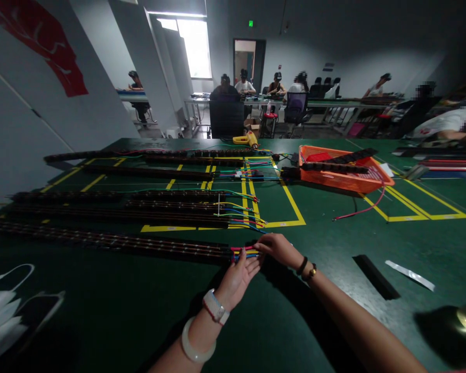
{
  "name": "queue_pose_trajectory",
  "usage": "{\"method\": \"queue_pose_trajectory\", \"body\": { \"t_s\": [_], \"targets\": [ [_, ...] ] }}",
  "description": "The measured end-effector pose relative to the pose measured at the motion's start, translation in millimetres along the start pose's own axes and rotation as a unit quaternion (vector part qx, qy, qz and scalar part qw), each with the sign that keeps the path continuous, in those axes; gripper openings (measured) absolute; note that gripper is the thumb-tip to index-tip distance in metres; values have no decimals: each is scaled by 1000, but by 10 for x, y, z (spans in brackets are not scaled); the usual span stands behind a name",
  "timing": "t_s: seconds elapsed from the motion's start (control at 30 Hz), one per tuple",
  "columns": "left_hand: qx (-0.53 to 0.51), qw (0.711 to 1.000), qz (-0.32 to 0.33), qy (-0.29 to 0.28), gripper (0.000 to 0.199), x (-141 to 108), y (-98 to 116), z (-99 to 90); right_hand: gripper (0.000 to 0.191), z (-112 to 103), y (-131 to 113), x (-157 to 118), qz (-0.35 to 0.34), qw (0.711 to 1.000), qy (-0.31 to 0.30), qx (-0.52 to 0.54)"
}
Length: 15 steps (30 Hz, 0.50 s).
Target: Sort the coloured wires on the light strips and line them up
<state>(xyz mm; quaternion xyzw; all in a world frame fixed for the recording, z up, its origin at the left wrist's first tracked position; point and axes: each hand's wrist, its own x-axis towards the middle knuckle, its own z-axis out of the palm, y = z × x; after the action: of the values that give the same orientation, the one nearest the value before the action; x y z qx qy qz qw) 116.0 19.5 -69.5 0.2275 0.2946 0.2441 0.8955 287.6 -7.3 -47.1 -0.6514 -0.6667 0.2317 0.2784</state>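
Note:
Long black-sleeved cable bundles (151,244) lie across the green table, their bare coloured wire ends (244,254) pointing right. At those ends, my left hand (238,280) is turned palm up, with its fingers under the red, yellow and blue wires and its thumb over them. My right hand (277,248) comes from the right, its fingers pinched on the wire tips beside the left fingertips. Behind them rest more black bundles (174,210) with green, yellow, blue and red ends.
An orange basket (345,181) holding black pieces stands back right, near a yellow heat gun (248,140). A black strip (376,277) and a white strip (409,274) lie right. White material (2,316) is at left. People sit at far tables.

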Motion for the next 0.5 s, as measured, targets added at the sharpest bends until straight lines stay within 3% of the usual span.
{"method": "queue_pose_trajectory", "body": {
  "t_s": [0.13, 0.27, 0.5],
  "targets": [
    [3, 1000, 10, 6, 33, -35, 27, 35, 36, 38, 126, 171, 43, 998, 0, 48],
    [7, 1000, 7, 7, 31, -73, 57, 76, 40, 86, 205, 265, 40, 998, -2, 43],
    [12, 1000, 1, 5, 37, -29, 37, 22, 38, 105, 164, -20, 24, 997, 64, 39]
  ]
}}
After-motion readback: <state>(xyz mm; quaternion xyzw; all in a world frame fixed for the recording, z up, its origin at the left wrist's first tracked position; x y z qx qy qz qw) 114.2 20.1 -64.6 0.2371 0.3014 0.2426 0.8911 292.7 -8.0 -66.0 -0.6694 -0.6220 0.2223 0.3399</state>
